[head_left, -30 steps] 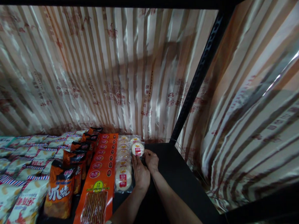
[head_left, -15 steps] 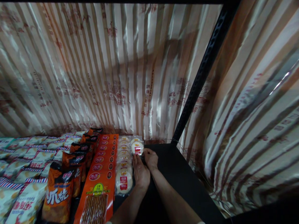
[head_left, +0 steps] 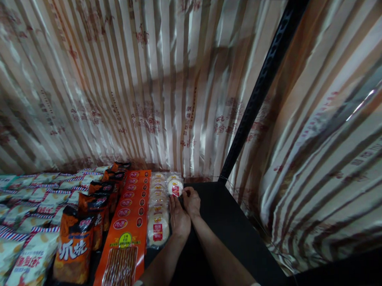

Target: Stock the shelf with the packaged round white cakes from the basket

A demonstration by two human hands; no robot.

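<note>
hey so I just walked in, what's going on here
A person has both bare hands at a small clear packet with a round white snack inside, at the back of a black shelf. The left hand and the right hand are at the near edge of the packet; how firm the grip is, I can't tell. To its left are a column of similar packets, overlapping orange packs and rows of snack bags.

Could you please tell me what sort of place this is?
Probably a shop's snack shelf: white snack bags and orange packets stand or lie in rows on a black shelf, with a black metal post at its corner.
</note>
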